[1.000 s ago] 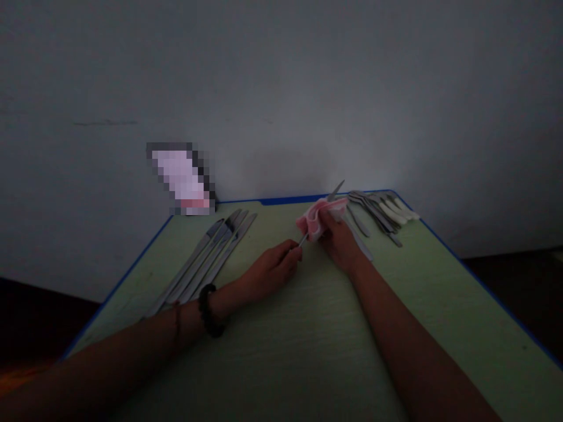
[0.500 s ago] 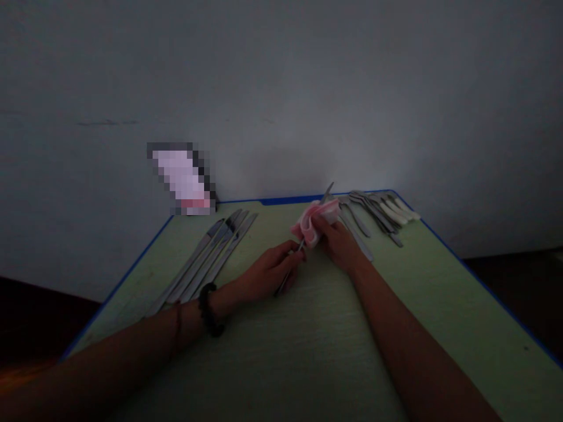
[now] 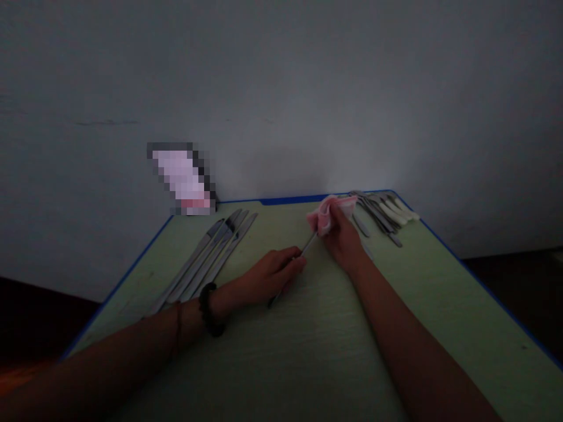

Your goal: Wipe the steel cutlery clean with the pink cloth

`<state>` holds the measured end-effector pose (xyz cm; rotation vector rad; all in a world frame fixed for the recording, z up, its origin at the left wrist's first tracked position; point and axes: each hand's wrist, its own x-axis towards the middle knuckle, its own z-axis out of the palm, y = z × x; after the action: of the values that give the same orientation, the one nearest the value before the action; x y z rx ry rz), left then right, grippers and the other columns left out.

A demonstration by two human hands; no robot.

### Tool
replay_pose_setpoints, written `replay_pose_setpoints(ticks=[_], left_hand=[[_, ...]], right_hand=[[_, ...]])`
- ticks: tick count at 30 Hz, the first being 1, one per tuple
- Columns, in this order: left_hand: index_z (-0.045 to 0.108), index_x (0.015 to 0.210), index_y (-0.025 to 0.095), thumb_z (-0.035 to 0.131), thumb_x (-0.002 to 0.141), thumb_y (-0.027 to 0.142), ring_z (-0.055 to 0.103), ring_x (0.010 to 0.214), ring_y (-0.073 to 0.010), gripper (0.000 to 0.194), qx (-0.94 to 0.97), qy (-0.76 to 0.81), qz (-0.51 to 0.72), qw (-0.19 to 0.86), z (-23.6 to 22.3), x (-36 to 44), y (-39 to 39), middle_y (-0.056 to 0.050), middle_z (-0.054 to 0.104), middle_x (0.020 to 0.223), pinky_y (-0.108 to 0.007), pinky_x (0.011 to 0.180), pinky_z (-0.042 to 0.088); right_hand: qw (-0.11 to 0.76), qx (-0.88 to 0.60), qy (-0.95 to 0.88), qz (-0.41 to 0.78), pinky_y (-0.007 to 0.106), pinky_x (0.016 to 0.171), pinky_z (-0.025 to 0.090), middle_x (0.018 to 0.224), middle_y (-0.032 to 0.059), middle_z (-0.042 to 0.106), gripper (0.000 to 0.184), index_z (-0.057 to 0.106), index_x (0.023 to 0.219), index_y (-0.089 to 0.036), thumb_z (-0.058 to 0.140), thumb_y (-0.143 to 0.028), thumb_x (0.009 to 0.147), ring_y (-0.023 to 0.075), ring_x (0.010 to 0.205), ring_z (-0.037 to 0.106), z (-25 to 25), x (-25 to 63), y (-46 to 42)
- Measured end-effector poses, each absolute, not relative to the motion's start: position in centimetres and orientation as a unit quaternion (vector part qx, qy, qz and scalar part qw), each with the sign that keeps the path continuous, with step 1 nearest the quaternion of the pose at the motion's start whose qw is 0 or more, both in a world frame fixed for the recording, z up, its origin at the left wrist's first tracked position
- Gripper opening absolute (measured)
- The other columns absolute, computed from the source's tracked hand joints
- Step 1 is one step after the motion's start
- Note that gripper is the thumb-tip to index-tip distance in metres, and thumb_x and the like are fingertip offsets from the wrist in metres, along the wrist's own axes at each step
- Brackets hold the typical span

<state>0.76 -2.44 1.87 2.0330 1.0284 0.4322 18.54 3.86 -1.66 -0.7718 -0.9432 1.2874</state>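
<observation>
My left hand (image 3: 275,274) is closed around the handle of a thin metal piece of cutlery (image 3: 308,245) that slants up to the right over the green table (image 3: 316,340). Its far end is wrapped in a pink cloth (image 3: 328,212), which my right hand (image 3: 345,237) grips around it. The tip is hidden inside the cloth. Light is dim and details are faint.
Several table knives (image 3: 211,255) lie side by side at the left of the table. A pile of cutlery (image 3: 382,212), some with white handles, lies at the far right corner. A blurred-out object (image 3: 182,179) leans on the wall at the back left. The table has a blue edge.
My left hand has drawn the piece of cutlery back toward me, so the tip no longer sticks out beyond the cloth. My right hand with the cloth shifted slightly right.
</observation>
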Motion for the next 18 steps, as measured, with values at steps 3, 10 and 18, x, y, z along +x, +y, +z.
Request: replay_pose_setpoints(ticks=[3, 10, 18], left_hand=[[0.048, 0.072, 0.019, 0.036, 0.095, 0.041, 0.049, 0.052, -0.0107, 0.035, 0.809, 0.394, 0.158, 0.407, 2.0, 0.6, -2.4, 0.004, 0.051, 0.056, -0.022, 0.051, 0.037], [0.051, 0.073, 0.017, 0.037, 0.094, 0.039, 0.049, 0.057, -0.0109, 0.033, 0.812, 0.399, 0.159, 0.396, 2.1, 0.7, -2.5, 0.003, 0.052, 0.064, -0.023, 0.055, 0.038], [0.053, 0.079, 0.018, 0.026, 0.098, 0.04, 0.049, 0.048, -0.0105, 0.04, 0.786, 0.404, 0.168, 0.436, 1.9, 0.6, -2.6, 0.006, 0.049, 0.048, -0.022, 0.057, 0.042]], right_hand=[[0.708, -0.271, -0.303, 0.577, 0.027, 0.066, 0.048, 0.063, -0.0041, 0.055, 0.023, 0.054, 0.075, -0.024, 0.064, -0.045, 0.074, 0.0128, 0.061, 0.056, -1.0, 18.9, 4.0], [0.738, -0.242, -0.223, 0.589, 0.022, 0.06, 0.047, 0.059, -0.0079, 0.053, 0.024, 0.053, 0.073, -0.023, 0.07, -0.04, 0.072, 0.0085, 0.056, 0.053, -0.7, 19.2, 3.8], [0.597, -0.361, -0.436, 0.568, 0.029, 0.072, 0.049, 0.072, 0.0003, 0.068, 0.035, 0.066, 0.082, -0.019, 0.067, -0.053, 0.072, 0.0156, 0.071, 0.063, -1.8, 18.8, 3.2]])
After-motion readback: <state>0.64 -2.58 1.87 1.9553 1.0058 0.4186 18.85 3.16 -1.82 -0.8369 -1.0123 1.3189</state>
